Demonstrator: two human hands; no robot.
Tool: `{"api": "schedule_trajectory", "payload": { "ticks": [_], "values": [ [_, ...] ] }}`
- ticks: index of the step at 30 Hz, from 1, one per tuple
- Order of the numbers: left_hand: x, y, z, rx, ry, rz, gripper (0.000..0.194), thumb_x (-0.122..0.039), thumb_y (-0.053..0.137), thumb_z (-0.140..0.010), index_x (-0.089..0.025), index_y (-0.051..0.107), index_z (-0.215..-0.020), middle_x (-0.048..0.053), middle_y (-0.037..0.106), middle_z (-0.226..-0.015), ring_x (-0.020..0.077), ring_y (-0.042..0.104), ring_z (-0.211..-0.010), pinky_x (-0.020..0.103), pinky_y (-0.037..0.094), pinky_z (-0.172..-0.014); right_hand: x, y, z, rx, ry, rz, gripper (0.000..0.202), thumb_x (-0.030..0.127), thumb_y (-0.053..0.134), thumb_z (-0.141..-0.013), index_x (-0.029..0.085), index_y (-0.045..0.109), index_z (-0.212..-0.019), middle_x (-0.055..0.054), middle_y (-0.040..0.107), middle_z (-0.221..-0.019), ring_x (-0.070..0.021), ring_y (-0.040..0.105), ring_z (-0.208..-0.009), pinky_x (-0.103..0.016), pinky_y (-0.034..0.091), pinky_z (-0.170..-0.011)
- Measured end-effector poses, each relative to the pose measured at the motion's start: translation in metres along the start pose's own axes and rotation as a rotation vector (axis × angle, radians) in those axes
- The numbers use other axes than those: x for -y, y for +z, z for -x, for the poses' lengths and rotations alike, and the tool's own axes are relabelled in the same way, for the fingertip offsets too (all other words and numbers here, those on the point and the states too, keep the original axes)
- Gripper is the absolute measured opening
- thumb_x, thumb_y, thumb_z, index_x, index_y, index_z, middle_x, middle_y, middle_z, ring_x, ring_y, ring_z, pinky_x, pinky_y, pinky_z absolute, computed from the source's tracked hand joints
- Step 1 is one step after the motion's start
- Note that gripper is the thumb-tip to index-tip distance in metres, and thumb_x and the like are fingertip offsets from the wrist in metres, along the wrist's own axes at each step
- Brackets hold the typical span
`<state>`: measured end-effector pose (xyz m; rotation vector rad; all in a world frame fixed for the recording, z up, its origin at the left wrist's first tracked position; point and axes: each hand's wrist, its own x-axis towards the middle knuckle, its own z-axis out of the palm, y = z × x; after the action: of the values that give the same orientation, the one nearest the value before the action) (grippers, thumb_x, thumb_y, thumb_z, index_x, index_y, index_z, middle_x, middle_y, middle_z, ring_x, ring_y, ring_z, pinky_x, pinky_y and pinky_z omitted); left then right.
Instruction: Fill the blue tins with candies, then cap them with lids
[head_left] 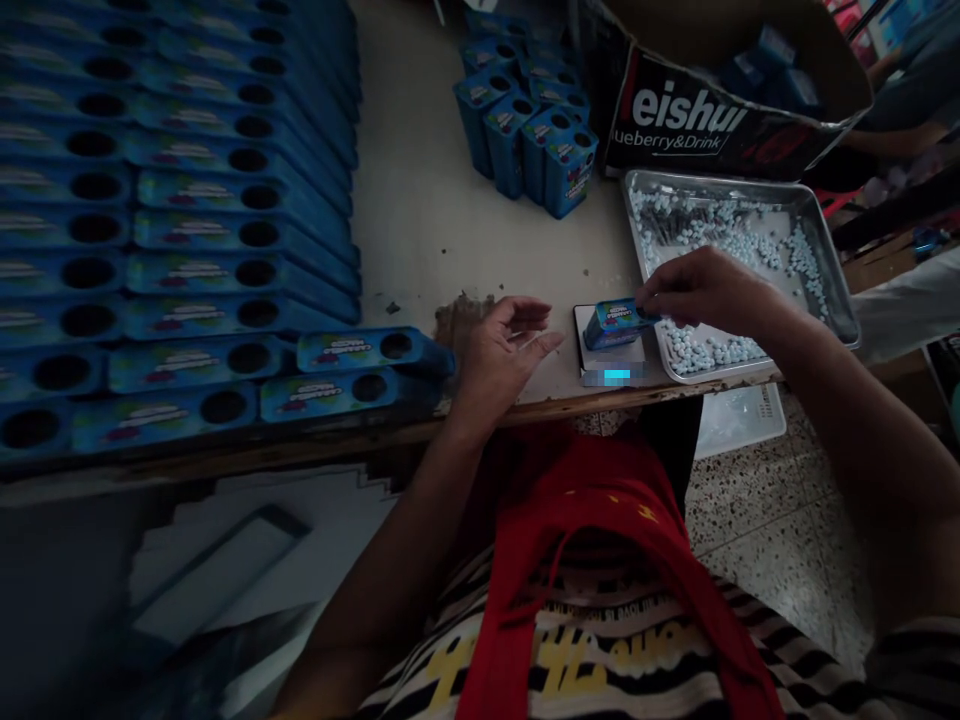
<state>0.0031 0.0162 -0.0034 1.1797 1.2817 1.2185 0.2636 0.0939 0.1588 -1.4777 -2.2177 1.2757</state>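
A small blue printed box [613, 322] stands on a compact digital scale [634, 357] with a lit display near the table's front edge. My right hand [703, 288] is over the right end of this box, fingers pinched together at its top; whatever they hold is hidden. Just left of the scale, my left hand [504, 352] is held open, fingers and thumb apart, touching nothing visible. To the right, a metal tray [838, 290] holds many small pale blue and white pellets [712, 352], and my right forearm passes over its front part.
Rows of blue boxes [195, 270] with dark round openings fill the table's left side. Several more blue boxes [525, 130] stand at the back. Behind the tray is a black carton [675, 120] with blue boxes inside. Another person's arm [900, 135] shows at far right.
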Motion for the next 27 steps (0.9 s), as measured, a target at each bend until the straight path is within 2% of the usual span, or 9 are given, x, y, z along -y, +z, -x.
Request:
{"api": "schedule_trajectory", "payload": {
  "ticks": [4,10,16,19,21,24,27],
  "values": [
    [-0.001,0.000,-0.001,0.003,-0.007,0.032,0.041,-0.035,0.086,-0.079,-0.021,0.070,-0.113,0.008,0.078,-0.117,0.0228,0.076,-0.109,0.041,0.067,-0.102,-0.002,0.007,-0.003,-0.115,0.010,-0.011,0.018,0.035,0.088,-0.088,0.017,0.085,-0.092,0.002,0.066,-0.059,-0.0102,0.057,-0.054,-0.026,0.045,-0.055],
    [-0.008,0.000,-0.001,-0.002,-0.023,0.010,0.039,-0.034,0.087,-0.079,-0.021,0.070,-0.112,0.008,0.079,-0.118,0.0232,0.076,-0.108,0.042,0.066,-0.102,-0.005,0.023,0.003,-0.314,-0.028,0.064,0.018,0.035,0.089,-0.084,0.017,0.086,-0.088,-0.003,0.075,-0.069,-0.0179,0.070,-0.068,-0.029,0.052,-0.063],
    [-0.009,0.005,-0.001,-0.002,-0.033,-0.041,0.038,-0.035,0.087,-0.079,-0.022,0.072,-0.112,0.007,0.079,-0.117,0.0228,0.075,-0.107,0.040,0.065,-0.100,-0.008,0.025,0.005,-0.340,-0.015,-0.147,0.026,0.041,0.094,-0.083,0.017,0.085,-0.089,-0.002,0.073,-0.067,-0.0142,0.063,-0.060,-0.029,0.052,-0.057],
    [-0.011,0.007,0.000,-0.008,-0.031,-0.055,0.039,-0.036,0.088,-0.080,-0.022,0.071,-0.112,0.007,0.079,-0.119,0.0227,0.075,-0.108,0.040,0.065,-0.100,-0.012,0.016,0.004,-0.396,0.010,-0.277,0.026,0.041,0.096,-0.084,0.019,0.082,-0.090,-0.001,0.074,-0.072,-0.0125,0.064,-0.062,-0.026,0.053,-0.056],
    [-0.013,0.006,0.001,-0.004,-0.033,-0.060,0.040,-0.037,0.088,-0.080,-0.022,0.070,-0.112,0.007,0.079,-0.120,0.0230,0.075,-0.110,0.040,0.065,-0.101,-0.023,0.004,0.006,-0.452,0.063,-0.391,0.026,0.041,0.095,-0.087,0.021,0.079,-0.090,-0.001,0.075,-0.079,-0.0112,0.066,-0.065,-0.022,0.052,-0.054],
    [-0.015,0.003,0.004,-0.001,-0.047,-0.065,0.040,-0.037,0.088,-0.080,-0.022,0.070,-0.113,0.008,0.079,-0.122,0.0234,0.075,-0.112,0.040,0.065,-0.102,-0.051,-0.015,0.013,-0.499,0.197,-0.558,0.025,0.038,0.093,-0.091,0.023,0.073,-0.088,-0.001,0.074,-0.083,-0.0098,0.067,-0.067,-0.018,0.052,-0.052],
    [-0.012,0.003,0.004,0.003,-0.040,-0.044,0.040,-0.037,0.088,-0.080,-0.022,0.071,-0.113,0.009,0.079,-0.122,0.0238,0.075,-0.112,0.040,0.065,-0.101,-0.079,-0.021,0.026,-0.508,0.356,-0.674,0.016,0.022,0.089,-0.090,0.021,0.074,-0.087,-0.002,0.074,-0.083,-0.0099,0.069,-0.069,-0.017,0.059,-0.058]
  ]
}}
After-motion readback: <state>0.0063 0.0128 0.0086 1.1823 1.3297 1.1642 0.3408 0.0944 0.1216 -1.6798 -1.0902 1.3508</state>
